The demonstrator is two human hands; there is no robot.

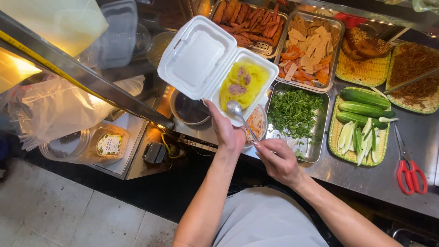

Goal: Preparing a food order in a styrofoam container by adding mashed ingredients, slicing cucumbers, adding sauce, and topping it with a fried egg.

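Note:
My left hand (226, 131) holds an open white foam takeaway box (201, 59) by its near edge, lid flipped back to the left. Inside lies yellow sticky rice (243, 84) with a few purplish-brown patches on top. My right hand (278, 160) grips the handle of a metal spoon (237, 110), whose bowl rests at the box's near edge, just under the rice. Under the box sits a bowl of shredded orange-and-white pickles (257, 124), partly hidden.
On the steel counter (366, 176): a tray of green herbs (295, 112), a tray of sliced cold cuts (308, 50), a tray of sausages (251, 20), a basket of cucumbers (361, 119), baskets of brown shredded food (414, 75), red scissors (410, 174), a dark pot (190, 110).

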